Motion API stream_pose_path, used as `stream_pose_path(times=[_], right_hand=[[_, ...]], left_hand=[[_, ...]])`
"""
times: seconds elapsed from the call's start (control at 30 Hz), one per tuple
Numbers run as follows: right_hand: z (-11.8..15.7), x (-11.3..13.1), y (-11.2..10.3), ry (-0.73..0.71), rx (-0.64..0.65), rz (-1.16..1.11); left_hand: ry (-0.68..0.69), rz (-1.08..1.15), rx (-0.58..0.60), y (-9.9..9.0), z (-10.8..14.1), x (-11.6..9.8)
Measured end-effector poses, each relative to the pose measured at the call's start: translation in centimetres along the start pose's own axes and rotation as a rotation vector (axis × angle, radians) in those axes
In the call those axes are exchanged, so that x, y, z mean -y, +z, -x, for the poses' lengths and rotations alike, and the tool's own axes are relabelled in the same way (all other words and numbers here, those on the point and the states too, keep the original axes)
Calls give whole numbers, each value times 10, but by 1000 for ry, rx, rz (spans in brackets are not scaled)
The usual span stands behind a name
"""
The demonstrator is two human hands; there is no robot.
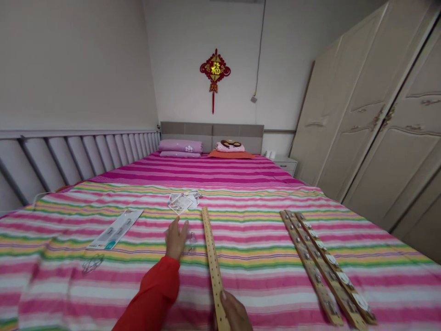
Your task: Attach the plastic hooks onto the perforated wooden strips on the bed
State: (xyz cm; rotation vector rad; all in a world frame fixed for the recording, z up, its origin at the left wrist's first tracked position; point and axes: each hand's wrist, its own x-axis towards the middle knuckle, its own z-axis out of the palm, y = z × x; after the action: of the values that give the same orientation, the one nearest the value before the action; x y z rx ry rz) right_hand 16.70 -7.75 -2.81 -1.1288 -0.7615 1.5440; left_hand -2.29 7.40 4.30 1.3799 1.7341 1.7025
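Observation:
My right hand (235,312) grips the near end of a long wooden strip (211,250) with rows of small holes. The strip points away from me over the striped bedspread. To its left is my left hand (176,239), in a red sleeve, fingers apart and nothing seen in them. Close beside that hand lie small transparent pieces (192,238), too small to name. Just beyond its fingertips sits a pile of white cards and packets (184,201). A blister-type package (117,228) and a tangle of thin wire-like loops (93,263) lie farther left.
On the right side of the bed lie three wooden strips (320,266) fitted with metal pieces, one also with white round pieces. Folded bedding (181,147) rests by the headboard (186,130). A railing (86,154) runs along the left, a wardrobe (365,119) along the right.

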Motion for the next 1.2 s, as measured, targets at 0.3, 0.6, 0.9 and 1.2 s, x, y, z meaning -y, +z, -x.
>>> stream_pose_path(times=[0.3, 0.6, 0.9, 1.2], right_hand=[[-22, 9, 29, -198, 186, 104], [29, 3, -104, -114, -313, -140], [51, 72, -206, -203, -572, -563], [30, 78, -203, -47, -340, -660]], left_hand=[[176, -164, 511, 40, 87, 31], [298, -421, 498, 46, 91, 47], [278, -458, 470, 48, 90, 50], [276, -466, 466, 45, 89, 49]])
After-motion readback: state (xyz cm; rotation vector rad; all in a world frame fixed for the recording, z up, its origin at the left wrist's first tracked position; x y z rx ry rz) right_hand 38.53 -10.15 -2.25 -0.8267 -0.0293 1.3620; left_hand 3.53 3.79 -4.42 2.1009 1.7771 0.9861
